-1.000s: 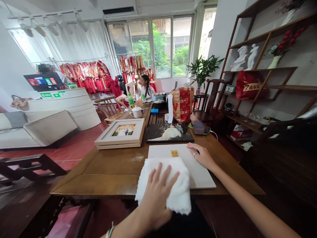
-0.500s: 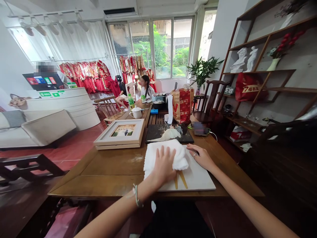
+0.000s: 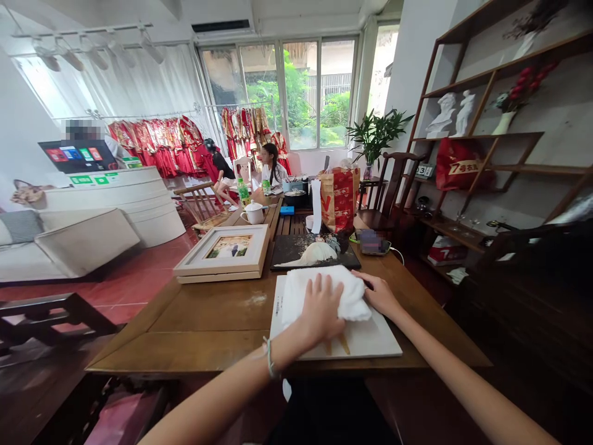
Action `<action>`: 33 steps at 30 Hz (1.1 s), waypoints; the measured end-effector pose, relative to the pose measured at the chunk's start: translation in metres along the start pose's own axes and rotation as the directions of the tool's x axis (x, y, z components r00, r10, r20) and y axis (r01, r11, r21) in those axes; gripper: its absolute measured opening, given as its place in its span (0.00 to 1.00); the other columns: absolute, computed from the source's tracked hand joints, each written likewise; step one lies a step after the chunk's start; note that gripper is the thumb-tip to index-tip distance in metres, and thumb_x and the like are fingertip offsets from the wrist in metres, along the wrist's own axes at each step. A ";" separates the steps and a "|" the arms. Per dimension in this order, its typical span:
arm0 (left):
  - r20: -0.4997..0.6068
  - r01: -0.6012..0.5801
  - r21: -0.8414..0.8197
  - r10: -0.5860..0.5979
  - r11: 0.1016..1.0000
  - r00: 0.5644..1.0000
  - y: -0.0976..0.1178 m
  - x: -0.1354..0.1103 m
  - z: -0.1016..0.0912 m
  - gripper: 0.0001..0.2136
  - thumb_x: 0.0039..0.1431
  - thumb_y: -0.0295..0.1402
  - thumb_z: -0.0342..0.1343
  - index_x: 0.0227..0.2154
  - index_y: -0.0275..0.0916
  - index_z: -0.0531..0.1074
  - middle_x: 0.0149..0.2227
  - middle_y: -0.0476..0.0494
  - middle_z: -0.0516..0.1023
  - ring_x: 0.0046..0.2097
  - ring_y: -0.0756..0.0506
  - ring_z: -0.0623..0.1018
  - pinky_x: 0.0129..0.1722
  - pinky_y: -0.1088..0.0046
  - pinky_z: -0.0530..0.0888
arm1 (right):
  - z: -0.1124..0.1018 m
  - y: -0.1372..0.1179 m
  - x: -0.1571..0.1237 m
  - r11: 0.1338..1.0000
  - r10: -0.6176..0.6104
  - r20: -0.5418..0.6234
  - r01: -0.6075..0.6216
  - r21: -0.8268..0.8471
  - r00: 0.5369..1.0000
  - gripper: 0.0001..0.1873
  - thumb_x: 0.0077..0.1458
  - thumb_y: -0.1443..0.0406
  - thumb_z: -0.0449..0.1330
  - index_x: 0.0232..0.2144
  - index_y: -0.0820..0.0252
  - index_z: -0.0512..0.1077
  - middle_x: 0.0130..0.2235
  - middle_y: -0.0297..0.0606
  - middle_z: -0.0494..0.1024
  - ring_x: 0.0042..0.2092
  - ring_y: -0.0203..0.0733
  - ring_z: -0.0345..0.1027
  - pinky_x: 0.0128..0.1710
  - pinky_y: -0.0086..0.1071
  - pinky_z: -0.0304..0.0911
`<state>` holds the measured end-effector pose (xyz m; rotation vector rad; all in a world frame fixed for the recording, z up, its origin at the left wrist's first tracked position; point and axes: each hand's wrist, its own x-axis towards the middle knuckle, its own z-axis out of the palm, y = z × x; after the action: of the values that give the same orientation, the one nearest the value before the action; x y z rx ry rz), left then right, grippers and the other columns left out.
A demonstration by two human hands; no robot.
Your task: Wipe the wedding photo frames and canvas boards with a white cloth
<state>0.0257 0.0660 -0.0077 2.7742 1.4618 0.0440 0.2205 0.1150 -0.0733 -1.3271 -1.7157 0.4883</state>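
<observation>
A folded white towel [image 3: 296, 293] lies on a flat white board [image 3: 375, 340] near the front edge of the table. My left hand [image 3: 319, 309] rests flat on the towel with its fingers spread. Beside the towel, my right hand [image 3: 382, 296] lies over the board's right side, fingers stretched out and their tips partly hidden at the towel's edge. Two tapering gold-brown marks show on the board below my left hand. Small dark print is visible along its left side. The towel covers the middle of the board.
Left of the board lies a framed photo [image 3: 222, 253]. Behind the board is a dark picture panel [image 3: 282, 253] with a white gown on it. A phone [image 3: 375, 244] with a cable, a paper bag [image 3: 340, 201] and a white lidded cup [image 3: 253, 213] stand farther back on the wooden table [image 3: 185, 334].
My left hand has slid the towel to the right across the board, uncovering the printed left edge. My right hand stays at the board's right side, now closer against the towel.
</observation>
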 end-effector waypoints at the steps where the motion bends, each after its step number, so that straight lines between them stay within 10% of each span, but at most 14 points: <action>1: -0.004 0.017 0.010 -0.017 1.000 1.000 -0.002 0.013 -0.002 0.32 0.51 0.39 0.51 0.59 0.37 0.51 0.61 0.34 0.53 0.61 0.32 0.50 0.58 0.53 0.50 | -0.001 0.001 0.000 1.000 0.008 0.003 -0.008 0.003 1.000 0.20 0.47 0.68 0.51 0.41 0.59 0.75 0.45 0.40 0.77 0.48 0.50 0.70 0.49 0.43 0.63; 6: 0.007 0.049 0.034 -0.049 0.998 0.999 0.006 0.037 -0.006 0.28 0.54 0.37 0.49 0.58 0.34 0.54 0.59 0.32 0.56 0.60 0.31 0.53 0.56 0.49 0.51 | -0.003 0.005 0.000 0.999 0.010 0.006 -0.010 0.039 1.000 0.20 0.46 0.66 0.52 0.41 0.60 0.75 0.43 0.40 0.79 0.44 0.52 0.72 0.43 0.43 0.65; 16: 0.113 -0.276 0.016 0.273 0.961 0.955 0.074 -0.066 -0.010 0.40 0.50 0.44 0.54 0.61 0.29 0.45 0.63 0.25 0.44 0.62 0.26 0.43 0.57 0.46 0.47 | -0.002 0.010 0.006 0.951 0.184 -0.046 -0.166 0.259 0.982 0.15 0.49 0.64 0.52 0.36 0.58 0.77 0.46 0.42 0.77 0.51 0.47 0.68 0.54 0.45 0.57; 27: 0.016 0.108 0.126 -0.111 0.986 0.994 0.029 0.036 -0.002 0.34 0.55 0.44 0.52 0.61 0.34 0.50 0.62 0.29 0.51 0.62 0.31 0.51 0.56 0.47 0.51 | -0.003 0.011 0.003 0.918 0.195 -0.033 -0.171 0.359 0.980 0.19 0.45 0.62 0.53 0.39 0.61 0.76 0.41 0.42 0.80 0.42 0.50 0.72 0.41 0.41 0.67; 33: 0.028 0.030 0.241 -0.037 0.970 0.999 0.053 0.000 -0.004 0.35 0.52 0.43 0.54 0.58 0.26 0.55 0.59 0.21 0.55 0.59 0.25 0.55 0.55 0.44 0.49 | -0.002 0.009 0.003 0.931 0.182 -0.065 -0.151 0.331 0.981 0.17 0.47 0.62 0.54 0.39 0.58 0.76 0.47 0.42 0.76 0.53 0.49 0.66 0.53 0.43 0.58</action>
<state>0.0695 0.0361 -0.0032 2.9177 1.6058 -0.1907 0.2273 0.1207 -0.0771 -1.2372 -1.3798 0.7596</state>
